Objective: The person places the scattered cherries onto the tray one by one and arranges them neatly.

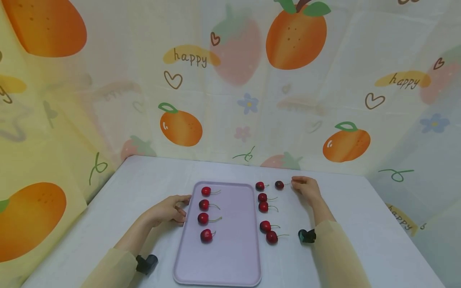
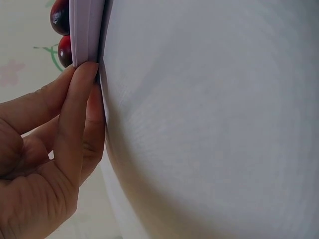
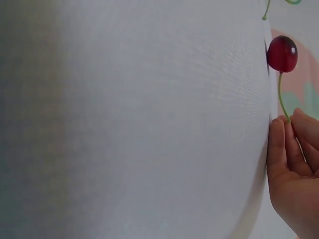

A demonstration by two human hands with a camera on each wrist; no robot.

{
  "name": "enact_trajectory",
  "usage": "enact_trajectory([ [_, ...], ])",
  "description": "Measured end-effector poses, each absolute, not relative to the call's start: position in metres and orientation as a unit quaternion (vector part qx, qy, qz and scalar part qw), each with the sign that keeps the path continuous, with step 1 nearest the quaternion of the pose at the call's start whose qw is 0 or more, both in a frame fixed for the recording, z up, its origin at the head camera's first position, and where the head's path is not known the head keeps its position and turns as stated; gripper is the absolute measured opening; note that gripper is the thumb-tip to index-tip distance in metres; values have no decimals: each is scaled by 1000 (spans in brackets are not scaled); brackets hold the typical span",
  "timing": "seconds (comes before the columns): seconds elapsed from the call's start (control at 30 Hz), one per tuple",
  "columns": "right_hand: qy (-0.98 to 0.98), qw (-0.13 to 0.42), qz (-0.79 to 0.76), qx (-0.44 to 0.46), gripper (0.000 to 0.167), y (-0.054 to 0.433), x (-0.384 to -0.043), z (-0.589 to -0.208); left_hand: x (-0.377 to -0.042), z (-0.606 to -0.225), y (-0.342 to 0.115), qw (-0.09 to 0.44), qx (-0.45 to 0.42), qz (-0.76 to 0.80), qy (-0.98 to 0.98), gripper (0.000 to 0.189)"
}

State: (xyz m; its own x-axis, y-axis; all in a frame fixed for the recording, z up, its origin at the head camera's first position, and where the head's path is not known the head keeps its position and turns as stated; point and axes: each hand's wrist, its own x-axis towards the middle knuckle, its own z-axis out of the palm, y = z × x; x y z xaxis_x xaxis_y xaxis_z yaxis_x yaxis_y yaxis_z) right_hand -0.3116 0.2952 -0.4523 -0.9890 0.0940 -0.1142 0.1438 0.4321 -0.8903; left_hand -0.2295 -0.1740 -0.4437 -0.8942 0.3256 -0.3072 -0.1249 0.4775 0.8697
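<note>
White desk [image 1: 151, 172] is filling the bottom of the head view; pale cloth [image 1: 129, 48] printed with oranges, strawberries, hearts and "happy" is hanging behind it, covering the top.

Lilac tray [image 1: 234, 240] is lying at bottom centre, long side running up the frame. Four red cherries [image 1: 203, 218] are sitting on it in a column near its left side, stems pointing right.

Five loose cherries [image 1: 263, 207] are lying on the desk right of the tray: one at the top, then two pairs below, each pair sitting close together. Stems are pointing right here too.

Hands: left hand [image 1: 165, 210] is touching the tray's left edge in its upper half. Fingers are bending loosely, thumb spreading apart from them in the head view; can't tell if it's actually gripping the rim. Left wrist view is showing the tips against the tray edge, upper left.

Right hand [image 1: 306, 188] is closing thumb and fingertips on the stem end of a dark cherry [image 1: 279, 185], right of the top loose one. Right wrist view is showing that cherry upper right, hand below it. Can't tell if it's touching the desk.

Pale yellow sleeves [image 1: 111, 268] are covering both forearms.
</note>
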Motion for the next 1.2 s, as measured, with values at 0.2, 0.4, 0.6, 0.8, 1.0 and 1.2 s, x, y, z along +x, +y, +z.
enact_trajectory([
  [0.2, 836, 20, -541, 88, 39, 296, -309, -452, -230, -445, -174, 221, 60, 506, 832, 77],
  [0.4, 790, 33, -606, 84, 40, 299, -310, -455, -230, -444, -175, 222, 62, 506, 831, 77],
  [0.6, 776, 38, -625, 78, 41, 302, -311, -457, -230, -444, -174, 222, 61, 507, 831, 76],
  [0.8, 763, 39, -639, 90, 42, 303, -312, -456, -229, -442, -174, 223, 61, 509, 829, 76],
  [1.0, 752, 49, -648, 115, 42, 302, -309, -452, -229, -442, -174, 221, 60, 508, 830, 77],
  [1.2, 736, 54, -664, 120, 40, 298, -304, -448, -229, -442, -174, 221, 59, 507, 831, 76],
])
